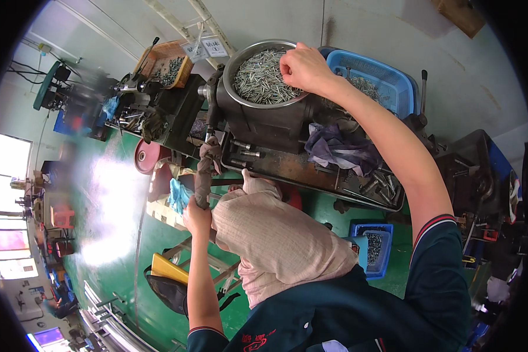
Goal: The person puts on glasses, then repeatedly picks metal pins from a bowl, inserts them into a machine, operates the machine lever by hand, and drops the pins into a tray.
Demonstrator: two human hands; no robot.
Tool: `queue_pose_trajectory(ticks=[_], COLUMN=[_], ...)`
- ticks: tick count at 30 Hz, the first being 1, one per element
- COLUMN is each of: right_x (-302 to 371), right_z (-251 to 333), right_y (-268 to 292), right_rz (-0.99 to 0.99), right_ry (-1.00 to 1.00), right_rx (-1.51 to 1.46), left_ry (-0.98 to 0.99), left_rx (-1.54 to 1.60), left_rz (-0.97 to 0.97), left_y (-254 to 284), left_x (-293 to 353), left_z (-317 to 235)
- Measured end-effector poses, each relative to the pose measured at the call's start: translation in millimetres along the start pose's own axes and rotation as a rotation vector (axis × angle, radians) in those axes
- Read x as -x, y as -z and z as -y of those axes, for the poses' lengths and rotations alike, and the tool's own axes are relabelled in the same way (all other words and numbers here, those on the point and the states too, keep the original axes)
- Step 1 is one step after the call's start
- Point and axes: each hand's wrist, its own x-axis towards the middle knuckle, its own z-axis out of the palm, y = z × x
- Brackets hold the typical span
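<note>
A round metal bowl [229,88] full of small silvery metal pins [261,76] sits on top of a dark machine [264,126]. Over the bowl's right side is my right hand [307,69], fingers curled together at the pins. Whatever those fingertips pinch is hidden. Lower down, my left hand [198,218] is wrapped round the end of a lever [203,185] bound in brownish cloth, which rises to the machine's left side. A light blue rag [179,195] hangs beside that hand.
A blue plastic basket [402,88] with more metal pieces stands right of the bowl. On the machine's tray [276,175] lie a purple rag [341,148] and metal tools. A wicker basket [185,73] stands back left; a blue bin [386,252] is on the green floor.
</note>
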Motion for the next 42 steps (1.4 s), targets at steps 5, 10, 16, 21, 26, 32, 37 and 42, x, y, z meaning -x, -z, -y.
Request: queue_pose_trajectory(ticks=[5,10,16,21,26,32,37,42], right_x=[-2,6,59,96,101,99,103,102], right_z=[-7,-12,-89,-88,-84,-80,-91,-87], right_y=[6,42,23,-34,-43,-41,-57,-54], right_rz=[0.038,-0.035,-0.084,0.186,0.255,0.293,0.155,0.207], right_ry=[0.083,-0.062,-0.461,-0.460,-0.502,-0.487,-0.410,-0.434], right_rx=[0.005,-0.107,-0.390,-0.525,-0.455,-0.462,-0.654,-0.527], left_ry=[-0.031,-0.026,-0.035,-0.064,-0.062,-0.013,0.003,0.019], left_rx=[0.019,0.025,0.034,0.014,0.001,0.003,0.006,-0.002], left_rz=[-0.008,-0.029,-0.010,-0.018,-0.021,0.041,0.042,0.057], left_y=[-4,-3,0,-3,-3,2,4,5], left_x=[-1,2,0,0,0,1,2,1], left_z=[-1,5,0,4,4,1,-2,-3])
